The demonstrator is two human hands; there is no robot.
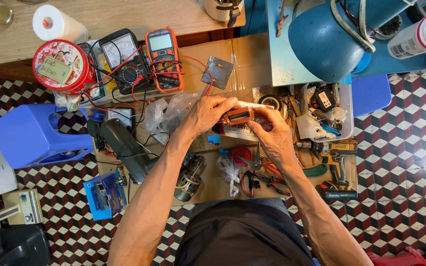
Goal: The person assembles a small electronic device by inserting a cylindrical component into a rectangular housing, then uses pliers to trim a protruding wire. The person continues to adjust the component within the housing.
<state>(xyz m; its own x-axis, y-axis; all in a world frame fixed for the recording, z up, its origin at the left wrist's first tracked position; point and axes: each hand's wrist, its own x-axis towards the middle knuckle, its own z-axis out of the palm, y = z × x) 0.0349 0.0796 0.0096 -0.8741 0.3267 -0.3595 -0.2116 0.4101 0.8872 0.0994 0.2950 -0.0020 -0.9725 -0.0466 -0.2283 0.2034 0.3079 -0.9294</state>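
Observation:
Both my hands hold a small motor armature (238,116) with copper windings over the cardboard work mat (252,59). My left hand (207,114) grips its left end, fingers curled over the top. On the right end, my right hand (274,134) pinches with thumb and fingers. Just below the hands lie pliers and cutters with red and orange handles (257,172). A bare motor body (189,178) rests near my left forearm.
Two multimeters, one black (124,61) and one orange (162,56), sit at the back with red and black leads. A cordless drill (335,162) lies right. A plastic parts tray (326,111), blue stool (35,135), blue lamp (326,42) and red tin (61,66) surround the mat.

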